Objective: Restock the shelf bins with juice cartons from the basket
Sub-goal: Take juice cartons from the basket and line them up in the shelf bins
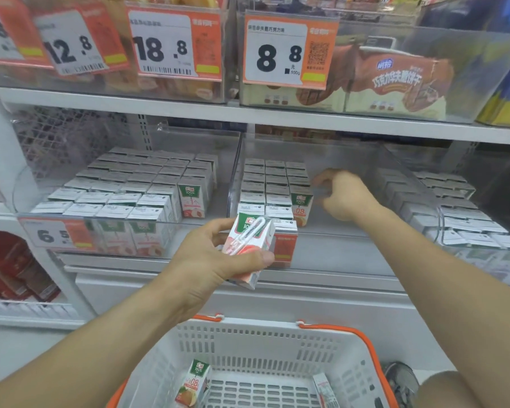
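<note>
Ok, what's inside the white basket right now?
Inside the white basket two juice cartons show: one orange carton leaning at the left and another carton at the right, cut off by the frame. The basket's near part lies below the picture, so more may be hidden.

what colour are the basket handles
Orange, on a white basket; the handles show best in the head view.

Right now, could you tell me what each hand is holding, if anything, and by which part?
The left hand grips a juice carton around its middle, thumb on the front. The right hand holds nothing, fingers loosely curled inside the middle bin.
</note>
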The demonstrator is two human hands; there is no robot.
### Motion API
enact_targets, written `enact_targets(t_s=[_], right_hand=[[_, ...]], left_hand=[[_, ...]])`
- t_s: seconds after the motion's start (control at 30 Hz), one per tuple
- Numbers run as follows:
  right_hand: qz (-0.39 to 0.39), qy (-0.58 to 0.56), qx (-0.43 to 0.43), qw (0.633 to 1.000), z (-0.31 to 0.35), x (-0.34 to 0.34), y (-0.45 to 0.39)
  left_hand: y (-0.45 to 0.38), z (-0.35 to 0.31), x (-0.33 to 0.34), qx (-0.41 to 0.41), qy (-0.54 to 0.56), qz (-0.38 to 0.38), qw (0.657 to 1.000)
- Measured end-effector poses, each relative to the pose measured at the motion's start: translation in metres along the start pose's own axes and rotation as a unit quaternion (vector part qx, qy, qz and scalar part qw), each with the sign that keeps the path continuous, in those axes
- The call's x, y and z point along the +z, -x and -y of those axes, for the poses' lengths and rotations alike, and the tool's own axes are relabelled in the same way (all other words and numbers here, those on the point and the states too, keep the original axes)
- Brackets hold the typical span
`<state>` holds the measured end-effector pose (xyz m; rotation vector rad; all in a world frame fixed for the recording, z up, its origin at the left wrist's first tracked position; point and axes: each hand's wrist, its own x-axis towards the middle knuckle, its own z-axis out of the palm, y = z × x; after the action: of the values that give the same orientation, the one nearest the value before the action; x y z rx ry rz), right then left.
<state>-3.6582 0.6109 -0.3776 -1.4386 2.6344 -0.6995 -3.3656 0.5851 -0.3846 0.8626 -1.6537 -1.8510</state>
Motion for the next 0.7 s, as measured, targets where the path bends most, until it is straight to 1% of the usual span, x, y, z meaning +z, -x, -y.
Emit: enact_targets(t_s=[0.07, 0.1, 0.13, 0.17, 0.2, 0.23, 0.27, 0.3, 0.33, 0.43, 0.57, 0.6, 0.63, 0.67, 0.7], right_hand=[[-0.049, -0.019, -0.060, 0.997, 0.014, -0.014, 0.016], [-0.045, -0.046, -0.102, 0.993, 0.023, -0.022, 0.026], [-0.009, -0.084, -0.146, 0.986, 0.033, -0.029, 0.036], [0.057, -0.129, -0.182, 0.973, 0.042, -0.034, 0.048], [0.140, -0.172, -0.202, 0.954, 0.052, -0.038, 0.060], [0.218, -0.206, -0.209, 0.931, 0.060, -0.041, 0.071], [0.275, -0.228, -0.213, 0.910, 0.067, -0.041, 0.079], [0.301, -0.240, -0.218, 0.897, 0.074, -0.040, 0.086], [0.305, -0.254, -0.226, 0.890, 0.080, -0.038, 0.091], [0.270, -0.309, -0.231, 0.882, 0.096, -0.029, 0.098], [0.270, -0.340, -0.250, 0.866, 0.117, -0.022, 0.101], [0.267, -0.346, -0.252, 0.864, 0.124, -0.021, 0.102], [0.251, -0.354, -0.248, 0.866, 0.133, -0.020, 0.102], [0.216, -0.357, -0.242, 0.876, 0.142, -0.019, 0.102], [0.162, -0.344, -0.236, 0.894, 0.151, -0.017, 0.100]], left_hand=[[0.004, -0.002, -0.003, 0.006, -0.033, 0.002, 0.999], [0.005, -0.004, -0.005, 0.009, -0.037, 0.015, 0.999], [0.007, -0.005, -0.008, 0.010, -0.026, 0.034, 0.999], [0.009, -0.007, -0.010, 0.004, -0.001, 0.055, 0.998], [0.011, -0.008, -0.012, -0.010, 0.031, 0.074, 0.997], [0.013, -0.010, -0.015, -0.024, 0.062, 0.089, 0.994], [0.015, -0.011, -0.017, -0.033, 0.084, 0.104, 0.990], [0.018, -0.012, -0.021, -0.035, 0.094, 0.120, 0.988], [0.020, -0.013, -0.024, -0.032, 0.100, 0.136, 0.985], [0.027, -0.016, -0.034, -0.015, 0.091, 0.169, 0.981], [0.033, -0.028, -0.058, 0.000, 0.086, 0.160, 0.983], [0.032, -0.028, -0.065, 0.018, 0.066, 0.137, 0.988], [0.028, -0.026, -0.074, 0.050, 0.029, 0.078, 0.995], [0.022, -0.021, -0.084, 0.093, -0.024, -0.015, 0.995], [0.016, -0.016, -0.094, 0.142, -0.093, -0.131, 0.977]])
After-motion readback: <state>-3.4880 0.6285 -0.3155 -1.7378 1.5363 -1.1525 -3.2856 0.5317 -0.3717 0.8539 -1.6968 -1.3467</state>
